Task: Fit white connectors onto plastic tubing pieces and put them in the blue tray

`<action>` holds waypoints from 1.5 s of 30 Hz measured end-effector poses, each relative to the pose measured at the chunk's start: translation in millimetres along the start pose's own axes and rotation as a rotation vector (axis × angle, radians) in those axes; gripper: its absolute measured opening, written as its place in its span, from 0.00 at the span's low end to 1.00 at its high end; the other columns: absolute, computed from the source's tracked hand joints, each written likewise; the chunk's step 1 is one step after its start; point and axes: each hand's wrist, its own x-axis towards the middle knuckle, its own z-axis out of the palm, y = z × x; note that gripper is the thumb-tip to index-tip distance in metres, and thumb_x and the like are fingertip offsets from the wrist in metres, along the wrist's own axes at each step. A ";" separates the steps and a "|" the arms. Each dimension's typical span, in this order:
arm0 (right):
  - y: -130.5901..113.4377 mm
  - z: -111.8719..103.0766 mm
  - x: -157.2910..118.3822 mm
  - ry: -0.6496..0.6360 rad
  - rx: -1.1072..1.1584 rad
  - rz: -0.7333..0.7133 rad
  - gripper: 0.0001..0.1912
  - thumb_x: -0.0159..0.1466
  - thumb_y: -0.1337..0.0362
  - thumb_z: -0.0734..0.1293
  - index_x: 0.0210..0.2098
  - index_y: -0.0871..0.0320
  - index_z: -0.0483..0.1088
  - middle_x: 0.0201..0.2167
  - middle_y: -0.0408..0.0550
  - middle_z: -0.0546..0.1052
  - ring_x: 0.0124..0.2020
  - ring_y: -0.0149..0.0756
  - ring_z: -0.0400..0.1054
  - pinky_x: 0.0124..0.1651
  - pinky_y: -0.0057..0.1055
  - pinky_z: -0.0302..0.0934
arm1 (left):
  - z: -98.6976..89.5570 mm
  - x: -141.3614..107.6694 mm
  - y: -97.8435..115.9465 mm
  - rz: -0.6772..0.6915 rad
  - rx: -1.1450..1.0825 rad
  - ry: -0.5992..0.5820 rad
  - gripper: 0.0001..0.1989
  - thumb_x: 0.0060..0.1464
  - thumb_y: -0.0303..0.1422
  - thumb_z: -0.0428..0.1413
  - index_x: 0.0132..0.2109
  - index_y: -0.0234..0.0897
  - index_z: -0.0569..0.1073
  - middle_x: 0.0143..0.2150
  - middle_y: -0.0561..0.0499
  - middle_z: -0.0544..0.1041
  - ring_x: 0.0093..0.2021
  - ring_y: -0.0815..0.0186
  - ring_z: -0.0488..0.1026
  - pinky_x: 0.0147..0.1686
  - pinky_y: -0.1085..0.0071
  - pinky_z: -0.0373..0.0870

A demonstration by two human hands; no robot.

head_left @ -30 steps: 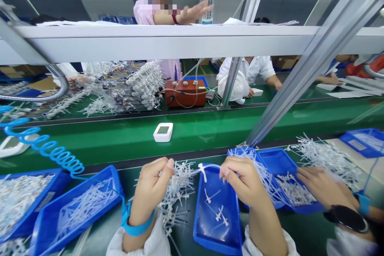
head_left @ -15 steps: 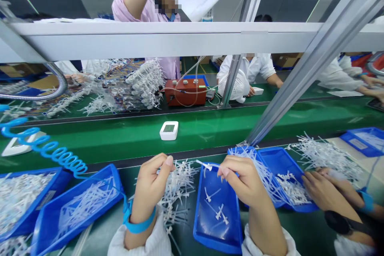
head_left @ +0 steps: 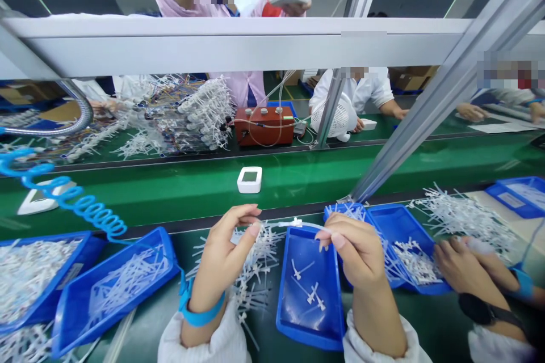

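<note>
My right hand (head_left: 355,247) is closed, pinching the right end of a thin whitish tube with a small white fitting (head_left: 297,223) midway along it. The tube lies almost level above the far end of a blue tray (head_left: 310,329). Close to its left end is my left hand (head_left: 232,249), thumb and fingers apart; I see nothing held in it. A few similar pieces with fittings (head_left: 313,295) lie in the tray. Beneath and beside my left hand spreads a pile of white fitted tubes (head_left: 255,266). A blue strap (head_left: 203,312) circles my left wrist.
Blue bins of thin tubes (head_left: 128,283) and small white parts (head_left: 34,278) stand left, under a coiled blue cord (head_left: 80,201). Another person's hands (head_left: 468,266) work at right beside a bin of fittings (head_left: 415,261). A metal post (head_left: 409,119) slants down behind the bins.
My left hand's fingers have opened, and it has shifted slightly right. My right hand has moved slightly right, and more of the tube shows between the hands.
</note>
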 end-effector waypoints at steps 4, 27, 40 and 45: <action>-2.7 4.2 1.8 0.093 0.035 -0.022 0.14 0.75 0.67 0.59 0.44 0.54 0.78 0.30 0.44 0.77 0.33 0.33 0.70 0.39 0.34 0.62 | -7.4 -2.8 0.8 0.004 -0.023 0.095 0.13 0.69 0.39 0.57 0.56 0.42 0.74 0.52 0.47 0.80 0.47 0.65 0.80 0.50 0.68 0.77; 2.6 41.9 9.5 -0.901 -0.450 0.536 0.17 0.73 0.54 0.66 0.56 0.54 0.76 0.45 0.48 0.83 0.49 0.50 0.78 0.44 0.38 0.63 | -8.9 2.2 -0.4 -0.030 0.370 -0.338 0.10 0.68 0.36 0.57 0.54 0.43 0.76 0.52 0.50 0.80 0.53 0.60 0.77 0.54 0.63 0.72; 8.6 -3.4 7.0 -0.683 -0.471 0.713 0.23 0.75 0.55 0.62 0.66 0.53 0.70 0.51 0.47 0.82 0.55 0.47 0.76 0.57 0.44 0.67 | 49.0 7.5 6.3 -0.029 0.670 -0.761 0.14 0.65 0.29 0.57 0.55 0.44 0.79 0.56 0.48 0.79 0.60 0.52 0.74 0.64 0.49 0.68; 1.8 -5.4 9.3 -0.528 -0.448 0.731 0.21 0.75 0.56 0.62 0.65 0.52 0.69 0.46 0.46 0.83 0.48 0.44 0.77 0.51 0.41 0.67 | 104.4 -12.1 7.1 0.007 0.676 -0.934 0.17 0.61 0.26 0.58 0.56 0.39 0.79 0.56 0.41 0.79 0.56 0.49 0.78 0.59 0.52 0.74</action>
